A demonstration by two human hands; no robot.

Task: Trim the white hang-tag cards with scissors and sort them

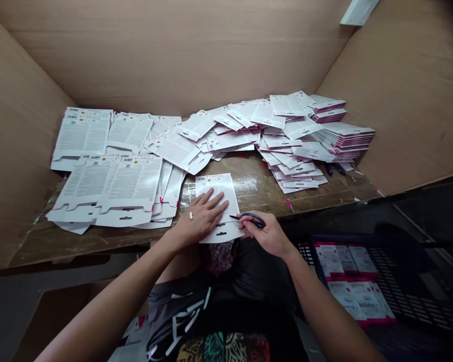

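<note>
A flat white printed carton (229, 188) with a hang-hole flap lies at the front edge of the table. My left hand (203, 216) rests on it, fingers spread and palm down, with a small white scrap on its back. In my right hand (266, 234) is a pair of scissors (257, 219) with dark blue handles. Their pointed tip reaches the carton's right edge, close to the flap fold. Whether the blades are apart is too small to tell.
Flat cartons (130, 186) are piled at the left. More cartons (298, 151) lie heaped at the right beside neat stacks (347, 138). Brown cardboard walls (181, 50) enclose the table (245, 173). A dark blue crate (396, 281) with pink-edged packs stands low right. Paper strips lie on my lap.
</note>
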